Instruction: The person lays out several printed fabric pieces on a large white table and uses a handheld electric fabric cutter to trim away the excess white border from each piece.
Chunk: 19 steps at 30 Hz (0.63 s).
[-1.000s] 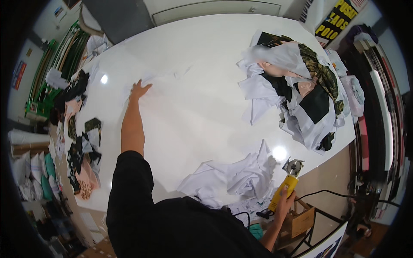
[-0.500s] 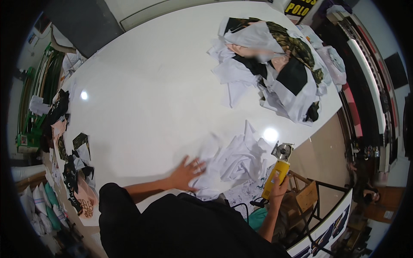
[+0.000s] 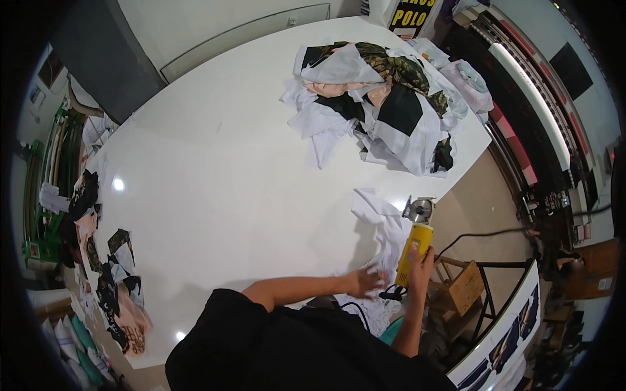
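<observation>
The wide white tabletop (image 3: 215, 189) carries a heap of white, black and camouflage cloth pieces (image 3: 385, 98) at its far side. Near the front edge lies a crumpled white fabric piece (image 3: 381, 225). The left hand (image 3: 366, 281) presses it flat, fingers spread. The right hand (image 3: 419, 260) has its fingers clamped round a yellow handheld rotary cutter (image 3: 415, 238). Cutting well probably means keeping the cloth taut and the left hand well aside of the blade.

One head-worn fisheye looks steeply down over the white table (image 3: 215, 189).
</observation>
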Tool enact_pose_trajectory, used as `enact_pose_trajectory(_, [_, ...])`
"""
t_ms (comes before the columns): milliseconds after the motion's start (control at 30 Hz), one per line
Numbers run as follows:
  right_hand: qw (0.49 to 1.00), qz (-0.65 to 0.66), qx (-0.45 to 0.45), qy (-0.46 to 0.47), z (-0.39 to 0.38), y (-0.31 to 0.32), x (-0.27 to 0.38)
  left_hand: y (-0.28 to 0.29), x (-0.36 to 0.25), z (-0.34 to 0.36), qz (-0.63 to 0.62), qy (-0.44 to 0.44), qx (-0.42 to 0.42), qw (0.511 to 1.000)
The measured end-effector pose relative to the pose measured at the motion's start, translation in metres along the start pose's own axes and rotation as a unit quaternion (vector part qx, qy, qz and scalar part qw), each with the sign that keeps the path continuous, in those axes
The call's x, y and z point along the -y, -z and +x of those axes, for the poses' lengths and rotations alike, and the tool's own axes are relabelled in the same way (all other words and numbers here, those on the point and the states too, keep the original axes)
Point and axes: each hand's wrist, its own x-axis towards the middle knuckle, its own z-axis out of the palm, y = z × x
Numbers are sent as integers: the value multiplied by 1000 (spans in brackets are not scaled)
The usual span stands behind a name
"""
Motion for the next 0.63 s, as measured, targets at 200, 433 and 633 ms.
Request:
enact_pose_trajectory(200, [996, -46, 73, -6, 57, -46, -25, 63, 11, -60, -78, 114, -54, 989])
enact_pose_trajectory(433, [978, -78, 191, 6, 74, -150, -10, 112, 8, -235, 9, 441, -211, 872])
enact_pose_trajectory(633, [979, -91, 177, 52, 96, -184, -15, 57, -44, -336, -23, 609, -325, 723])
